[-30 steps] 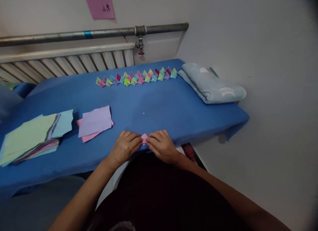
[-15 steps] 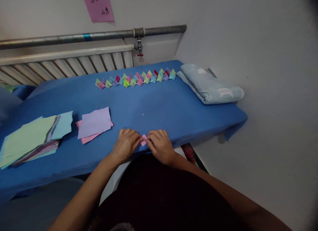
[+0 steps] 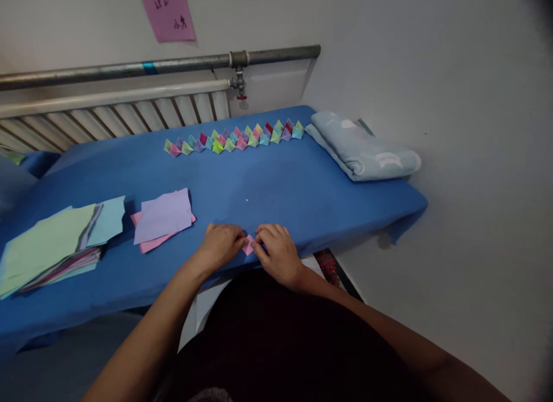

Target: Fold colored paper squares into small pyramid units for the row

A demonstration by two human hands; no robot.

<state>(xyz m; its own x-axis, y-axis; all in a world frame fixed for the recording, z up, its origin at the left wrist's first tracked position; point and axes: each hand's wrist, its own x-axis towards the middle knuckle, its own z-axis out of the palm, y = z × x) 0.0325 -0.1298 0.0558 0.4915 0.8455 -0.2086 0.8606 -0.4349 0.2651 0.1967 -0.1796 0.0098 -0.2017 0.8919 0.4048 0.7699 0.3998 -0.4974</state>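
Between my hands, near the front edge of the blue-covered surface, is a small folded piece of pink paper. My left hand has its thumb and fingers pinched at the paper's left corner. From the right, my right hand holds the paper's other side with its thumb and bent fingertips. The fingers partly hide the folds. To the left, a purple sheet lies over pink paper. A tiny pale scrap rests just beyond my hands.
Several colourful folded paper pieces stand in rows along the back. A folded light-blue blanket lies at the right by the wall. Stacked coloured sheets are at the left. A radiator and a pipe run behind.
My left fingers have shifted slightly on the pink paper, and its visible shape is a little different. The whole view has moved slightly; the other things lie as before.
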